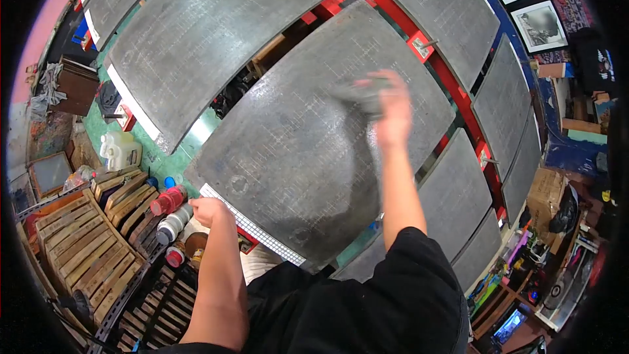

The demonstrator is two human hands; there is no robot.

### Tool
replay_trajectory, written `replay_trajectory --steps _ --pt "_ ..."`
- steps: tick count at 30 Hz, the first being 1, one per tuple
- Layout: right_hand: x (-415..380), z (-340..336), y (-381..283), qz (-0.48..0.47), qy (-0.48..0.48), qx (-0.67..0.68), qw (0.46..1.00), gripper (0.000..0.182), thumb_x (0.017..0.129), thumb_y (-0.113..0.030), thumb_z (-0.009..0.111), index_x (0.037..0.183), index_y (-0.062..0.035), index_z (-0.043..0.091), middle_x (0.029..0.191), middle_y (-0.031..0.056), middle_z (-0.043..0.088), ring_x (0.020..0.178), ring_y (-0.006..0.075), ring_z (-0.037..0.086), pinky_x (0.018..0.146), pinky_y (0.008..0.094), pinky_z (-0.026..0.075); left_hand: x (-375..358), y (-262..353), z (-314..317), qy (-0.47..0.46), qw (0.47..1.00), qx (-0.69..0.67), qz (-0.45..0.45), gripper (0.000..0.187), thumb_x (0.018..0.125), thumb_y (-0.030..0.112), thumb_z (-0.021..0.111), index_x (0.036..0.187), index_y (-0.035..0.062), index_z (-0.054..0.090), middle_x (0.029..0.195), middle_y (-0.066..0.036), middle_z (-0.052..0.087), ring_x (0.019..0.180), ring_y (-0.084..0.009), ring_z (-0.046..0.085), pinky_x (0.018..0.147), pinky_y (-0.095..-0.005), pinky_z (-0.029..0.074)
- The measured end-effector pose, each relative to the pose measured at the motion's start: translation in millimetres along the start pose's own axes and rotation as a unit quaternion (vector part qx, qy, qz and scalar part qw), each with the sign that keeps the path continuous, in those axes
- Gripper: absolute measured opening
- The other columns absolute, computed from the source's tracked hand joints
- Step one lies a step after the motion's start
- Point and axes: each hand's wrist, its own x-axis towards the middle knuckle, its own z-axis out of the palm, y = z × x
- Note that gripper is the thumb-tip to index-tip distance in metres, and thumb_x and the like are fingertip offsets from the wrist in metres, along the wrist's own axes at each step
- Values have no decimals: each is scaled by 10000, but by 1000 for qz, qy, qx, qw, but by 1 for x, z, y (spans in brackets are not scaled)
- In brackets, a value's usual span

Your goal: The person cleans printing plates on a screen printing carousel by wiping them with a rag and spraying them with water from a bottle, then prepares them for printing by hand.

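Observation:
My right hand (393,108) is closed on a grey rag (357,95), which is smeared by motion over the upper right part of a large grey printing pallet (295,157). Pale grid lines and marks run across the pallet. A white gridded strip (262,233) lines its near left edge. By the upper end of that strip, my left hand (208,211) is closed, its fingers curled in; what they hold, if anything, is hidden. Just left of this hand stand a red container (168,200) and a white jar (174,223).
More grey pallets, such as one at upper left (216,19), surround this one on a red metal frame (393,6). Wooden-framed screens (85,242) stand in a rack at lower left. A white jug (121,151) is on the green floor. Boxes and a lit screen (510,326) lie at right.

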Motion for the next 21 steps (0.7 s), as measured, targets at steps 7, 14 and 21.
replay_trajectory --steps 7,14,21 --pt "-9 -240 -5 -74 285 -597 746 313 895 -58 700 1205 -94 672 1220 150 687 1171 320 651 1054 417 483 -3 6 -5 -10 999 28 -24 673 1081 504 330 1275 -12 717 1336 -257 679 1245 -438 631 1099 -511 460" --pt "-110 -31 16 -42 -181 -492 851 540 677 151 516 1114 -95 715 1382 140 652 1370 356 561 1163 449 452 19 0 10 -6 999 8 -39 672 1083 482 319 1251 -27 725 1307 -273 688 1224 -457 642 1109 -525 463" --pt "-130 13 4 -28 -177 -381 907 555 793 32 542 1324 -53 676 1399 147 645 1383 330 551 1209 457 381 6 3 3 21 999 23 -27 724 1056 515 342 1162 -80 742 1250 -273 714 1176 -459 670 1071 -513 501"
